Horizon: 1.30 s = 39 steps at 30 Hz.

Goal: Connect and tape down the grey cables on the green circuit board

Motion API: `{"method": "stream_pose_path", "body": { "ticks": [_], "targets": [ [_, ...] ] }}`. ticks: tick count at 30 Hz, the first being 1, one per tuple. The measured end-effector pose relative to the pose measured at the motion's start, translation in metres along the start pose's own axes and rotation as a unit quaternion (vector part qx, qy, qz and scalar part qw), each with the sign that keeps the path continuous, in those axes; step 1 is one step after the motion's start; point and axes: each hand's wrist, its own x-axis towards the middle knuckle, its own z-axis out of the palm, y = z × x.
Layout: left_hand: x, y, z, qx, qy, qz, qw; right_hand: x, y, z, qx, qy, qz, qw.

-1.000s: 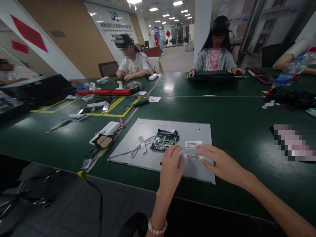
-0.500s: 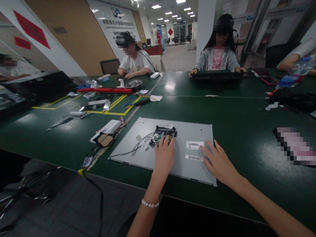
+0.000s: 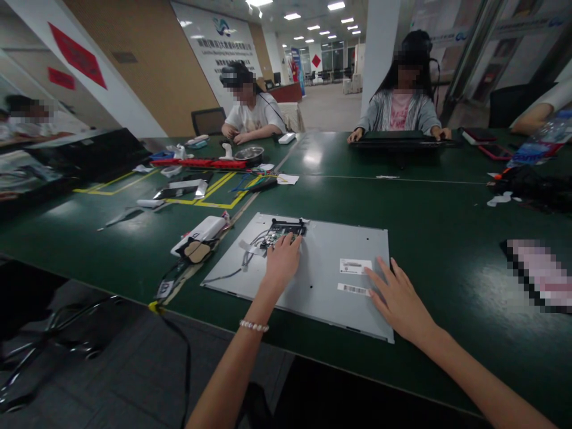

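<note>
A flat grey metal panel (image 3: pixel 322 304) lies on the green table in front of me. Near its far left edge is a circuit board in a black frame (image 3: pixel 288 226), with grey cables (image 3: pixel 245 258) running left from it. My left hand (image 3: pixel 285 256) rests on the near edge of the board, palm down and fingers a little apart; its fingertips partly cover the board. On the panel's right side lies my right hand (image 3: pixel 400 298), fingers spread, beside a white label (image 3: pixel 355 266) and a barcode sticker (image 3: pixel 353 289).
A white device with black wrap (image 3: pixel 201 235) lies left of the panel, a phone (image 3: pixel 538 271) to the right. Farther off are a metal bowl (image 3: pixel 249 155), red strips (image 3: pixel 196 162) and a bottle (image 3: pixel 543 140). Two people sit across the table, one holding a black panel (image 3: pixel 402 143).
My left hand and the circuit board have moved left and away from me across the panel. My right hand stays at the panel's right side. The view has shifted slightly.
</note>
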Motion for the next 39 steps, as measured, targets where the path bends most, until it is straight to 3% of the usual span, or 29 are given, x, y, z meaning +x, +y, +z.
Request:
{"method": "stream_pose_path", "body": {
  "ticks": [6, 11, 15, 22, 27, 39],
  "targets": [
    [0.015, -0.009, -0.003, 0.011, -0.002, -0.012, 1.0, 0.001, -0.003, -0.004, -0.003, 0.005, -0.002, 1.0],
    [0.034, 0.009, -0.001, 0.01, 0.048, 0.043, 0.998, 0.001, -0.007, -0.01, 0.007, -0.006, 0.014, 1.0],
    [0.052, 0.026, 0.01, 0.006, 0.015, 0.063, 0.998, 0.002, -0.007, -0.011, 0.012, -0.021, 0.022, 0.999],
    [0.087, 0.035, 0.018, 0.001, 0.019, 0.009, 1.0, 0.003, -0.005, -0.008, 0.009, -0.007, 0.012, 1.0],
    [0.114, 0.028, 0.012, -0.003, -0.033, -0.041, 0.999, 0.002, -0.004, -0.006, 0.006, -0.008, 0.014, 1.0],
    [0.15, 0.018, 0.008, -0.009, -0.089, -0.1, 0.991, 0.002, -0.008, -0.01, -0.003, 0.001, 0.006, 1.0]
  ]
}}
